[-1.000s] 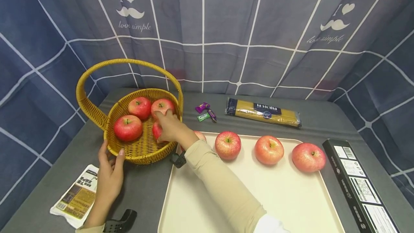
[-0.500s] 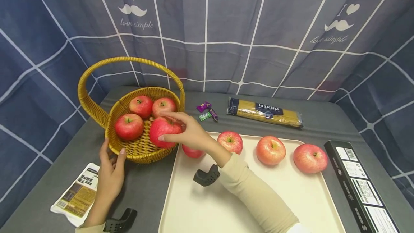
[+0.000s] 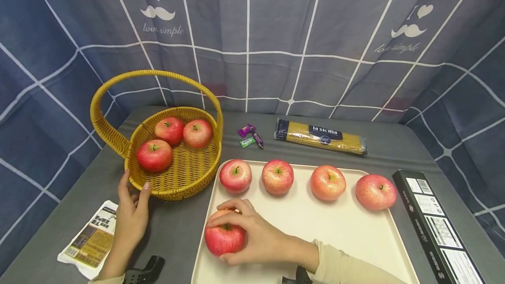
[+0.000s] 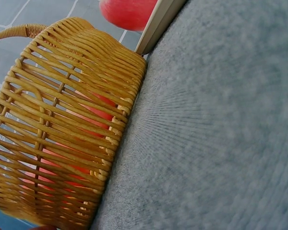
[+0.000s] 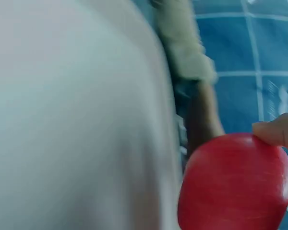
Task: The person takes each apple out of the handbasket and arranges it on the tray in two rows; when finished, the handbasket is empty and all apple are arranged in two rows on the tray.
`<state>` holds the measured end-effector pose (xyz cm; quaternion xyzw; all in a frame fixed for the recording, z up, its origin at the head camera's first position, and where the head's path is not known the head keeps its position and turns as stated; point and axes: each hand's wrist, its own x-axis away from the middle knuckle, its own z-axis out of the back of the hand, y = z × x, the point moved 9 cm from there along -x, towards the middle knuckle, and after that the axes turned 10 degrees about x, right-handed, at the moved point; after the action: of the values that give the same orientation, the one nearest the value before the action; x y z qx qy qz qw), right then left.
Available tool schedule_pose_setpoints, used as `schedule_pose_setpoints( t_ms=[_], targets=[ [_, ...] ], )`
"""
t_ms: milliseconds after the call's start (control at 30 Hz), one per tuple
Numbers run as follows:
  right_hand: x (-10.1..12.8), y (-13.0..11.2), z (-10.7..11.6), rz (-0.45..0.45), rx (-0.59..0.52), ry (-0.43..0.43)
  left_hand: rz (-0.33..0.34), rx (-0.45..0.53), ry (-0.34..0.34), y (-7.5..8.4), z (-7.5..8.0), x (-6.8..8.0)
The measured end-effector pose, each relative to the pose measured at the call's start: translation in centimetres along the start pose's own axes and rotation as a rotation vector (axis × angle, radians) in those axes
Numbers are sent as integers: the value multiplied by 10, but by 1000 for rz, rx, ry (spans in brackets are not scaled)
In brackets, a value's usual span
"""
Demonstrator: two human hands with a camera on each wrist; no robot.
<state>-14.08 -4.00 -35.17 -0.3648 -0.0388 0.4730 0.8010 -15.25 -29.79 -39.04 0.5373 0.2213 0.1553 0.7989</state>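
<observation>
My right hand (image 3: pixel 260 238) grips a red apple (image 3: pixel 222 241) over the near left part of the cream tray (image 3: pixel 307 231). In the right wrist view the thumb presses on that apple (image 5: pixel 233 187), and the blurred tray surface lies beside it. Whether the apple touches the tray I cannot tell. My left hand (image 3: pixel 132 220) rests its fingertips against the near left side of the yellow wicker basket (image 3: pixel 189 183), thumb and fingers spread. Inside the basket are three apples: one at left (image 3: pixel 154 155), one behind (image 3: pixel 168 131), one at right (image 3: pixel 197 133). The left wrist view shows the basket's woven wall (image 4: pixel 67 129).
Several apples (image 3: pixel 278 177) stand in a row along the tray's far edge. Behind lie wrapped candies (image 3: pixel 248 136) and a spaghetti packet (image 3: pixel 321 136). A long black box (image 3: pixel 438 227) lies right of the tray, and a white-and-brown pouch (image 3: pixel 90 240) by my left forearm.
My right hand has lifted a fourth apple out of the basket and carried it right and nearer, over the tray. The left hand stays at the basket.
</observation>
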Motion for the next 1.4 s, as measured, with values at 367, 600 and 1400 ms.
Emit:
schedule_pose_setpoints(
  t_ms=[367, 600, 1400],
  targets=[
    [19, -18, -30, 170, 318, -49, 3, -17, -9, 0, 1, 0],
    [19, -13, -26, 135, 256, -70, 14, -31, -16, 0, 0, 1],
    [-174, -12, 20, 64, 673, -63, 0, -27, -35, -1, -3, 0]
  ],
)
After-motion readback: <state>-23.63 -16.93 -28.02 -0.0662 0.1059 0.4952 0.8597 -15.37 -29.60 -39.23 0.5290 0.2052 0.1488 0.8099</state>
